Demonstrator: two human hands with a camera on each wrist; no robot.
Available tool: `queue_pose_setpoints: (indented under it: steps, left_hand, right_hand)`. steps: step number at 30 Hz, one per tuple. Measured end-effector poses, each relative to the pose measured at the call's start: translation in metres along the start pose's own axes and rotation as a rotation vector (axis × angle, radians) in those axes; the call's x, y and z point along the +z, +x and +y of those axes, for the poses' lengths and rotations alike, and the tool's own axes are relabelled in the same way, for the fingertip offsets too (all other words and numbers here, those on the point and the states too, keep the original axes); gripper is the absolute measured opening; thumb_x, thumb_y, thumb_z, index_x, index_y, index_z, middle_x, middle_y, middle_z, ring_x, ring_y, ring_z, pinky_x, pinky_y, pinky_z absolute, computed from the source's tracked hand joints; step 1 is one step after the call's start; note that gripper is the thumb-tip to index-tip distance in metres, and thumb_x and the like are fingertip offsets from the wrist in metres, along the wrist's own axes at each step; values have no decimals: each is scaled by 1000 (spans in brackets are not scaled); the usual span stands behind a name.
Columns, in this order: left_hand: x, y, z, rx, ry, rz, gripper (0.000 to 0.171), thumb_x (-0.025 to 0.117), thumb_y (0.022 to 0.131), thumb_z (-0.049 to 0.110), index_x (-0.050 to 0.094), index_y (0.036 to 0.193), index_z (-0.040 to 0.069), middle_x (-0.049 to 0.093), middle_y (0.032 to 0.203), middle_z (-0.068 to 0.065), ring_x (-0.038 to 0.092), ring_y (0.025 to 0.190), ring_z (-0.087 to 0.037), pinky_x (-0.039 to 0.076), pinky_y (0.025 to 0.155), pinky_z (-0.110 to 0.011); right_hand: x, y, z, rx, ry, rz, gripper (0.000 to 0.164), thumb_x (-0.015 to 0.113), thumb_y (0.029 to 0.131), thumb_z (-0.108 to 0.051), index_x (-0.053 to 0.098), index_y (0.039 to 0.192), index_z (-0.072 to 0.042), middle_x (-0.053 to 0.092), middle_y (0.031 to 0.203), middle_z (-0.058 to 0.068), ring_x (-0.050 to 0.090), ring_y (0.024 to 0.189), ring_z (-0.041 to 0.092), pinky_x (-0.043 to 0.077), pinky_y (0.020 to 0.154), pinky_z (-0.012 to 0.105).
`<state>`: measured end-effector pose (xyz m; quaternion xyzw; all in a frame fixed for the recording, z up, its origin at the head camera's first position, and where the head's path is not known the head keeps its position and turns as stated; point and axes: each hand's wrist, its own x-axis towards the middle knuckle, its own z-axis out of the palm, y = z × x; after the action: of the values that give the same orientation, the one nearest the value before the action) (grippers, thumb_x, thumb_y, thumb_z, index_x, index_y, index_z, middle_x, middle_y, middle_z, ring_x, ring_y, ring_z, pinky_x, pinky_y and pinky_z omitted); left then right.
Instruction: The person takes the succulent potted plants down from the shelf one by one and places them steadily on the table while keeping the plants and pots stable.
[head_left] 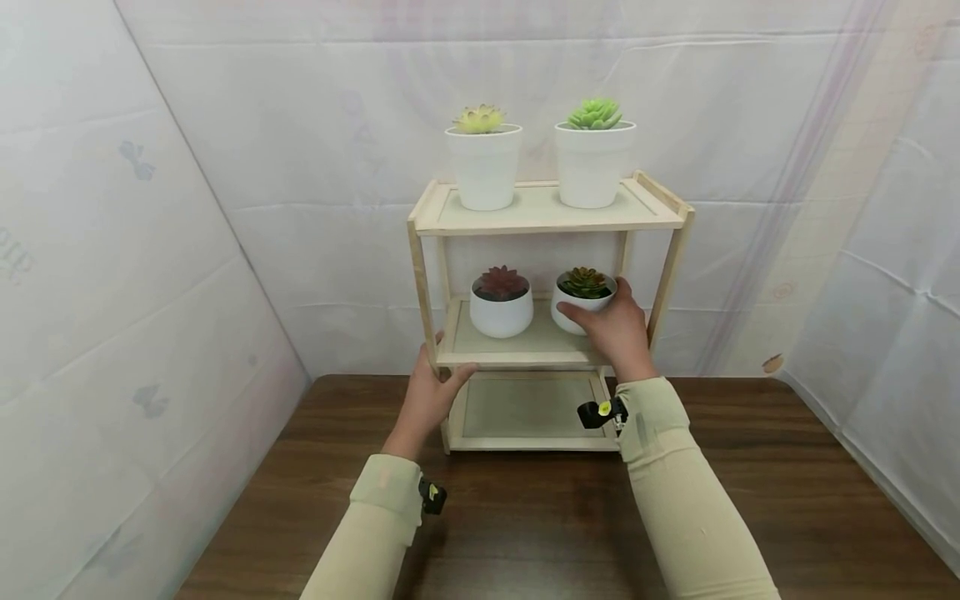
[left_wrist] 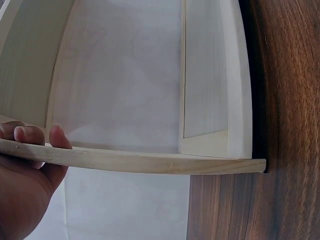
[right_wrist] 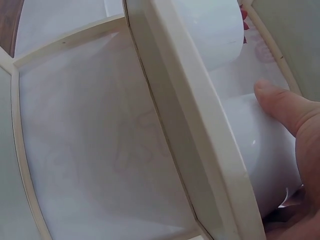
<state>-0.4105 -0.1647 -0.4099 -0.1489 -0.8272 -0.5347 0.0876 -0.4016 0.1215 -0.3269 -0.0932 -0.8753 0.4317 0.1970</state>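
Note:
A pale wooden shelf rack (head_left: 555,218) with three levels stands at the back of the table. On its middle level, my right hand (head_left: 617,327) grips a white pot (head_left: 573,321) holding a dark green succulent (head_left: 587,282), thumb at the front and fingers round the far side. In the right wrist view the thumb (right_wrist: 285,104) presses the pot's glossy wall (right_wrist: 267,145). My left hand (head_left: 429,392) grips the rack's left front post (head_left: 422,287) near the middle level; the left wrist view shows its fingers curled over the post (left_wrist: 125,160).
Beside the held pot stands a white pot (head_left: 501,318) with a dark red succulent. Two taller white pots, one with a yellowish succulent (head_left: 483,167) and one with a bright green succulent (head_left: 595,167), stand on the top level. Pale sheeting (head_left: 322,250) hangs behind the brown table (head_left: 525,517).

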Motion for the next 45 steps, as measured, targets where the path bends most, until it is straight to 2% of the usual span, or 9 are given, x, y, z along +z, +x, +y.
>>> queue_pose_setpoints:
  steps: [8,16,27,36,45]
  left_hand:
    - [0,0,-1,2,-12,3,105,66,78,65,17,154,12,35,153,-13,40,139,-28,40,111,-47]
    - [0,-1,1,9,-4,6,98,67,81,61,19,154,15,39,150,-13,42,138,-29,41,109,-48]
    - [0,-1,4,-23,-9,2,102,66,78,65,17,154,17,36,152,-13,39,140,-28,39,111,-46]
    - [-1,-1,3,1,-38,-3,97,68,81,58,18,153,16,37,151,-13,39,140,-28,38,112,-47]
    - [0,0,0,16,-34,-12,96,66,81,61,18,153,20,33,153,-8,38,141,-25,37,113,-45]
  right_hand:
    - [-2,-1,-2,25,24,-10,112,72,76,-59,16,153,-1,40,147,27,43,133,42,40,107,54]
    - [-4,-1,0,31,56,-48,111,73,77,-58,14,155,-7,37,151,22,40,136,41,38,109,55]
    - [-10,-5,-1,-5,67,-43,111,73,75,-61,16,155,-8,38,151,21,40,135,41,36,109,56]
    - [-15,-10,-7,-22,67,-35,111,74,74,-61,18,154,-9,41,149,20,44,133,39,40,107,55]
    - [-21,-16,-9,-48,45,-36,109,74,75,-59,19,154,-7,42,147,21,45,132,40,39,107,55]
